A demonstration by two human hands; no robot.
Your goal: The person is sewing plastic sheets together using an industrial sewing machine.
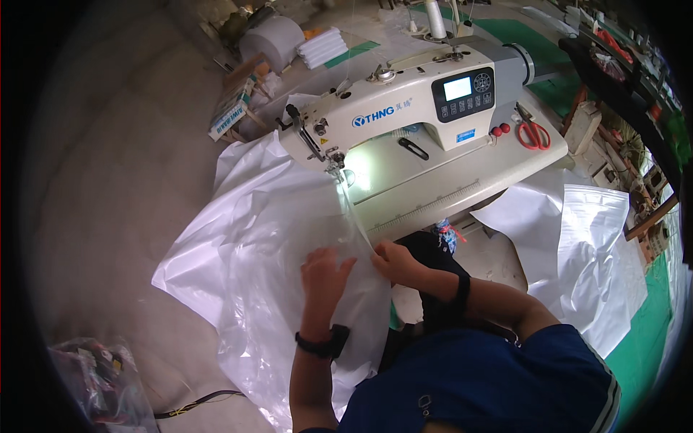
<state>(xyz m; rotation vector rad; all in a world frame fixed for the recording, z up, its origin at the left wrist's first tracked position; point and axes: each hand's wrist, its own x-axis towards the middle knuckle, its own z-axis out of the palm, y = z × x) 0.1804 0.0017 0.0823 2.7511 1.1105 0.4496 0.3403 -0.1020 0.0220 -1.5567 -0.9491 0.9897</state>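
Observation:
A glossy white plastic sheet [249, 270] runs from under the needle of a white sewing machine [404, 94] and drapes down toward me. My right hand [398, 264] is closed in a pinch on the sheet's right edge, just in front of the machine bed. That edge is drawn up in a narrow strip to the lit needle area [338, 162]. Over the sheet's middle is my left hand [325, 274], slightly blurred, thumb apart from the fingers and nothing gripped. Whether its fingertips touch the sheet I cannot tell.
Red-handled scissors [533, 136] and a black thread snipper [413, 149] lie on the machine bed. More white sheeting [595, 252] hangs at the right. Thread cones [435, 20] stand behind the machine. A clear bag [101, 386] and dark cable [202, 401] lie lower left.

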